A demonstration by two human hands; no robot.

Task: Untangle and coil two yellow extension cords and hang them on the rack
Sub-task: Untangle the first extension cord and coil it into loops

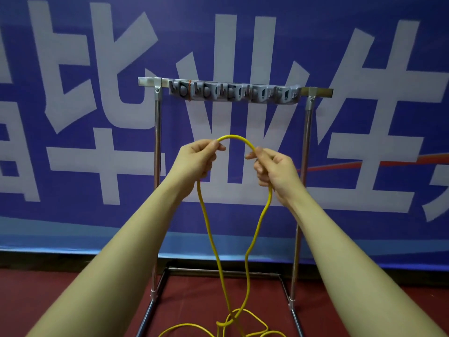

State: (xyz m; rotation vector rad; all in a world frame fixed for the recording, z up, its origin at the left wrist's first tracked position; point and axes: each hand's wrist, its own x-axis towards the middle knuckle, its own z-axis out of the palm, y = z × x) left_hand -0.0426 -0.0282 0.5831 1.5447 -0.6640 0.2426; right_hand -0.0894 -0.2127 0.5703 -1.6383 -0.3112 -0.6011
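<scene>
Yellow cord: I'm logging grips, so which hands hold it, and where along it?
Both. The left hand and right hand each pinch the yellow cord at either end of a raised arch; both strands hang to the floor.

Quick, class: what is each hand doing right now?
Left hand: pinches the yellow cord at the top of its loop.
Right hand: grips the same cord on the loop's other side.

Beyond my fingertips I see a blue banner [73, 69] with large pale characters covering the whole wall. Well below my fingers, a dark strip runs along its base, and dark red carpet [60, 283] covers the floor. The light is even and soft.
</scene>
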